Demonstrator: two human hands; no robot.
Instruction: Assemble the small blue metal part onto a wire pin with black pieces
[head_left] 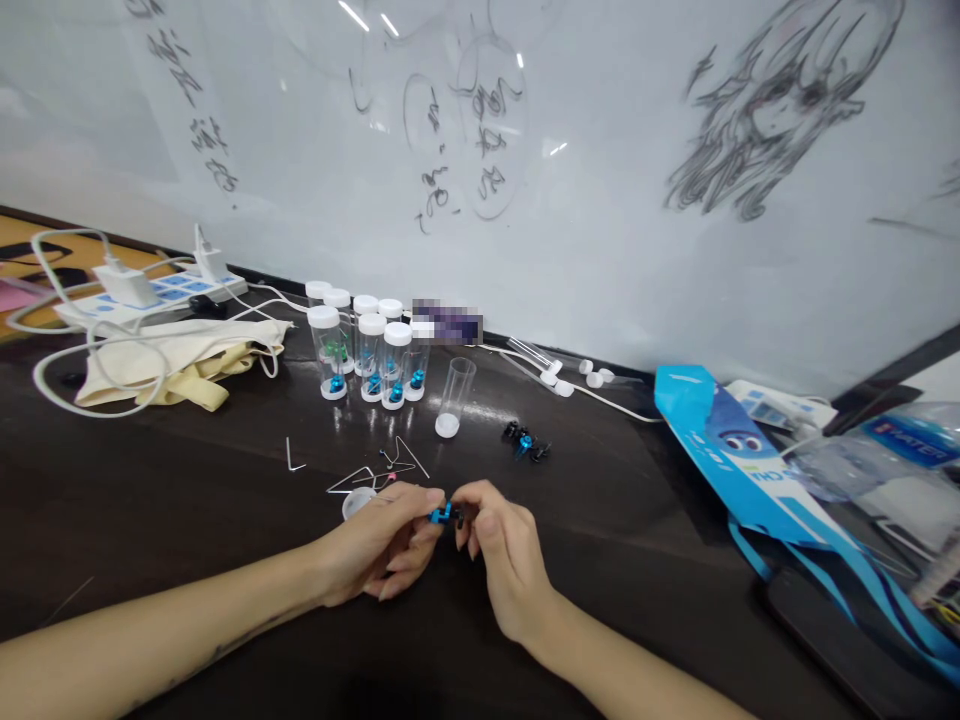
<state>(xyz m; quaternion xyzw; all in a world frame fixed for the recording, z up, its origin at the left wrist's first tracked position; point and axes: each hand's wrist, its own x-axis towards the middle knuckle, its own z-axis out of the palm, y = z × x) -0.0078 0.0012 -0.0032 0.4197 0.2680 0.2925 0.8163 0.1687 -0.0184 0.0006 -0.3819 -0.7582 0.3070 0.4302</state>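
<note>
Between my two hands, above the dark table point(262, 600), is a small blue and black part point(445, 514). My left hand point(394, 540) pinches its blue side between thumb and fingers. The fingers of my right hand point(502, 545) are curled at its black end. Beside my left hand lie a white cap point(358, 502), partly hidden by that hand, and several thin bent metal wires point(401, 462). An uncapped clear tube point(456, 395) with a white base stands behind my hands. More black and blue parts point(526, 442) lie to the right of it.
Several white-capped tubes point(371, 355) with blue or green pieces stand at the back. A power strip point(161, 295) and cream cloth bag point(180, 360) lie left. White caps point(596, 375) rest near the whiteboard point(570, 200). At right are a blue package point(750, 460) and a water bottle point(911, 440).
</note>
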